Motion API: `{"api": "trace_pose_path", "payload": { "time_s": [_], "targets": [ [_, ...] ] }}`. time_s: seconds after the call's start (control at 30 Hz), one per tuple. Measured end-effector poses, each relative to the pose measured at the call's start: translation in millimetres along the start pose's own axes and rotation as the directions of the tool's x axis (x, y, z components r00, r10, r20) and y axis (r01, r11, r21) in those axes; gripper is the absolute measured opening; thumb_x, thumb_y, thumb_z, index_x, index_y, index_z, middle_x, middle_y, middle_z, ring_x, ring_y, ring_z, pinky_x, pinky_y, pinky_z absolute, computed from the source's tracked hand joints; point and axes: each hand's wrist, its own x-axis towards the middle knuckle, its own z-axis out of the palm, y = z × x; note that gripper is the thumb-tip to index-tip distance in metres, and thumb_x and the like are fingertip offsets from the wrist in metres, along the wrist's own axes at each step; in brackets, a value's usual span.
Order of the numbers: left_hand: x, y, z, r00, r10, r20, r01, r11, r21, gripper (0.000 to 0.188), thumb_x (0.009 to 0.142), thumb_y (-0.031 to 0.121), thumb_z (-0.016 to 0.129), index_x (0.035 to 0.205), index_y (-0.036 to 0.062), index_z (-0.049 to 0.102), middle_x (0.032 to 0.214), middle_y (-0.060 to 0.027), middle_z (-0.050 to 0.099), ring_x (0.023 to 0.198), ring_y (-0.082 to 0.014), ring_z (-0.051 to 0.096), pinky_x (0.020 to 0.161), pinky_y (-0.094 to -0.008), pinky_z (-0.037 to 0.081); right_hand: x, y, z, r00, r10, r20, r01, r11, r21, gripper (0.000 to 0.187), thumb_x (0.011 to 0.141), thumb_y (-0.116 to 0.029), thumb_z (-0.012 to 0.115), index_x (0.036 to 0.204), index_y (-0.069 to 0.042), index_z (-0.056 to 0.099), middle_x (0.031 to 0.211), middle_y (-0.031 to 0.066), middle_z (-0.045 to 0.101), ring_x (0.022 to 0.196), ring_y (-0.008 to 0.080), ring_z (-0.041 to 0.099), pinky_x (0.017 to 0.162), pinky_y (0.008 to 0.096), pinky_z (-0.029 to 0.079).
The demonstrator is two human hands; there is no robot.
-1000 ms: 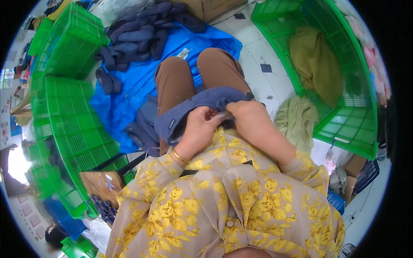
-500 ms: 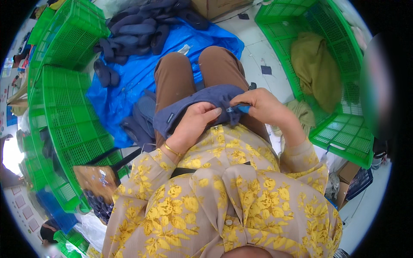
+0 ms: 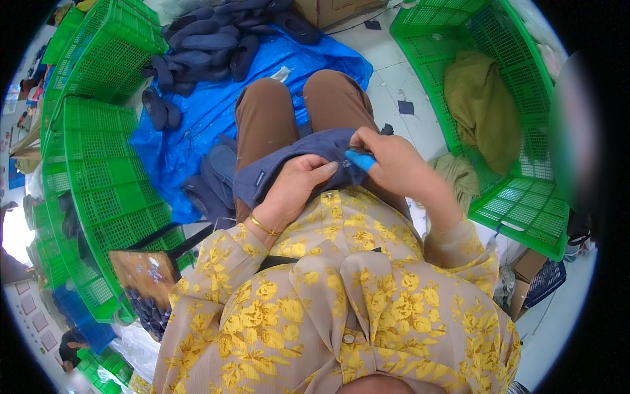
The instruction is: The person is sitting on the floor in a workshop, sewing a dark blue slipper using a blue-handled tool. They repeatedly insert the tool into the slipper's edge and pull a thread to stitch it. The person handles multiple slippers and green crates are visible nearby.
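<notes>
A navy fabric slipper [image 3: 282, 164] with a small dark label lies across my lap. My left hand [image 3: 293, 187] is closed on its near edge, thumb on top. At the slipper's right end is my right hand [image 3: 397, 161], its fingers curled in a pinch against the fabric. A bright blue piece [image 3: 359, 159] shows at its thumb; I cannot tell whether it is a finger cover or part of a tool. A small dark tip [image 3: 387, 129] sticks out beyond the knuckles, and whatever it belongs to is hidden in the hand.
Navy slippers [image 3: 210, 43] are heaped on a blue plastic sheet [image 3: 190, 141] ahead, and several more [image 3: 213, 174] lie by my left leg. Green crates [image 3: 108, 197] line the left. On the right, another green crate [image 3: 485, 33] holds olive cloth [image 3: 482, 105]. A wooden stool [image 3: 144, 269] stands left.
My right hand has turned slightly and shifted up at the slipper's end, so the blue piece shows more. My left hand and the slipper stay nearly in place.
</notes>
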Motion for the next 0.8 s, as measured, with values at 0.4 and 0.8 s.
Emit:
{"api": "trace_pose_path", "payload": {
  "time_s": [0.4,0.8],
  "targets": [
    [1,-9,-2,1.0,-0.001,-0.007,0.001,0.995,-0.102,0.014,0.091,0.012,0.063,0.092,-0.0009,0.068,0.084,0.0007,0.064,0.074,-0.005,0.055,0.066,-0.021,0.044,5,-20,28,0.996,0.057,-0.063,-0.064,0.991,-0.114,0.052,0.077,-0.008,0.059,0.125,-0.011,0.038,0.078,0.0187,0.066,0.071,0.0392,0.065,0.064,0.0493,0.05],
    [-1,-13,-5,0.996,0.047,0.081,-0.029,0.977,-0.211,0.016,0.091,0.005,0.061,0.104,-0.0007,0.069,0.099,-0.0066,0.07,0.086,-0.0117,0.065,0.078,-0.0264,0.052,3,-42,7,0.97,-0.242,-0.015,0.234,0.95,-0.207,0.023,0.074,-0.003,0.063,0.096,-0.011,0.061,0.092,0.008,0.056,0.075,0.0343,0.061,0.062,0.0445,0.049]
  ]
}}
